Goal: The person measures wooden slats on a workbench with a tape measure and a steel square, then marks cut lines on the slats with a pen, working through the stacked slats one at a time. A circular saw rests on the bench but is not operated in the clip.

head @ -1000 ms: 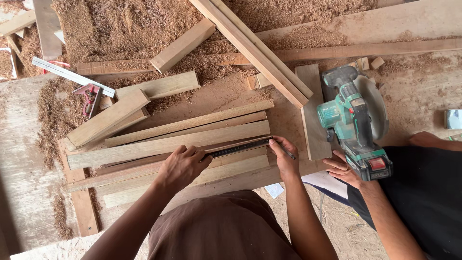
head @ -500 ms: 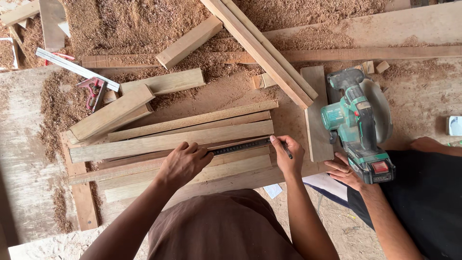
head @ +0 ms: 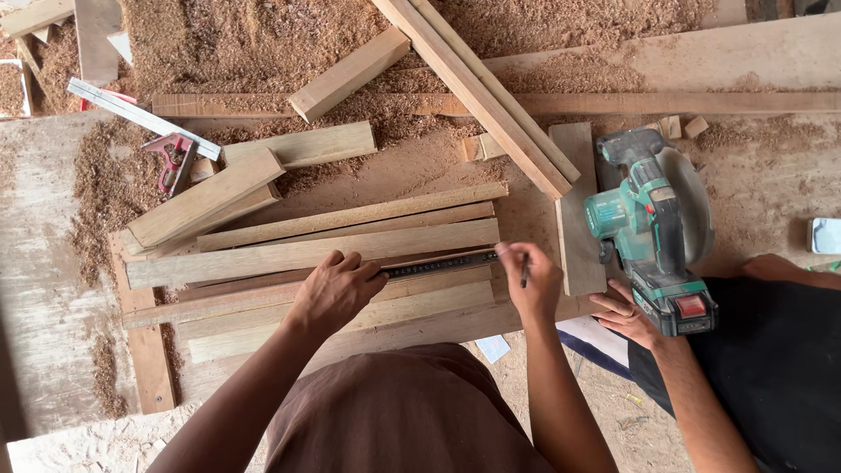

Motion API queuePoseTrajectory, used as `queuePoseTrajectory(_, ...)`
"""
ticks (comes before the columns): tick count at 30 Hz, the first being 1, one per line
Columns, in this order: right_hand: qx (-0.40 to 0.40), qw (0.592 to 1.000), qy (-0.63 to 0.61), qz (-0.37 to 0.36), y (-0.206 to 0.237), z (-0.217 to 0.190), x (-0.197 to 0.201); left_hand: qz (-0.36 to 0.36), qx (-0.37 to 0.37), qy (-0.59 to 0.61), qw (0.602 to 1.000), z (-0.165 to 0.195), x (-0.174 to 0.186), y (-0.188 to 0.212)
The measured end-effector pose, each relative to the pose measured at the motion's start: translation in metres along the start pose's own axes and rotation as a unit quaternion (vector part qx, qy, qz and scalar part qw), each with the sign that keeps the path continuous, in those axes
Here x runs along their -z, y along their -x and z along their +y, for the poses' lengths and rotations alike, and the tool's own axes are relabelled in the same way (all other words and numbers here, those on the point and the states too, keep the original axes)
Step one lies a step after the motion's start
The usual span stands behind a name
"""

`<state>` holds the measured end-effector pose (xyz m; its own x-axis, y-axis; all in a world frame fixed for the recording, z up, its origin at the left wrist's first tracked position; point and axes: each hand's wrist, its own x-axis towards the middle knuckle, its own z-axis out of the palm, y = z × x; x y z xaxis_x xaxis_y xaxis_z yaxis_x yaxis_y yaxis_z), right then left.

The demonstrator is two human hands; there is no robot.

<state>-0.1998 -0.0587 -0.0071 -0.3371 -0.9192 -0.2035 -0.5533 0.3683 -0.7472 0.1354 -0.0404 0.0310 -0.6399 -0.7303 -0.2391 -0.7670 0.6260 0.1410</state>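
Note:
My left hand [head: 335, 290] presses flat on a dark metal ruler [head: 438, 264] that lies along a stack of long wooden slats [head: 263, 256]. At the ruler's right end, my right hand [head: 532, 282] grips a pencil [head: 525, 271] with its tip near the slat's end. Both forearms reach in from the bottom of the view over my brown shirt.
A green circular saw [head: 653, 228] rests to the right, next to another person's hand [head: 624, 315]. A short board [head: 576, 208] lies between the saw and the slats. A red combination square [head: 175, 158] and loose offcuts lie on the sawdust-covered bench [head: 53, 263].
My right hand has shifted slightly along the ruler's end with the pencil. The view has moved a little; my left hand stays on the ruler.

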Motion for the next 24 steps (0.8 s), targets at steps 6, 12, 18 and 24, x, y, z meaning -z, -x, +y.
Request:
queuePoseTrajectory(6,0.135,0.971,-0.186,-0.068,-0.005,0.007,-0.007,0.014,0.011,0.003,1.0,0.002,-0.004,0.003)
queuePoseTrajectory(12,0.105,0.944,-0.223,-0.22,-0.013,0.006,-0.015,0.005,0.034,0.02,0.999,0.005,-0.001,0.003)
queuePoseTrajectory(18,0.107,0.933,-0.219,-0.265,-0.019,0.006,-0.014,0.073,0.026,0.047,0.996,0.004,-0.001,0.01)
queuePoseTrajectory(24,0.12,0.94,-0.186,-0.261,-0.02,0.003,-0.018,0.072,0.027,0.045,0.996,0.003,-0.002,0.009)
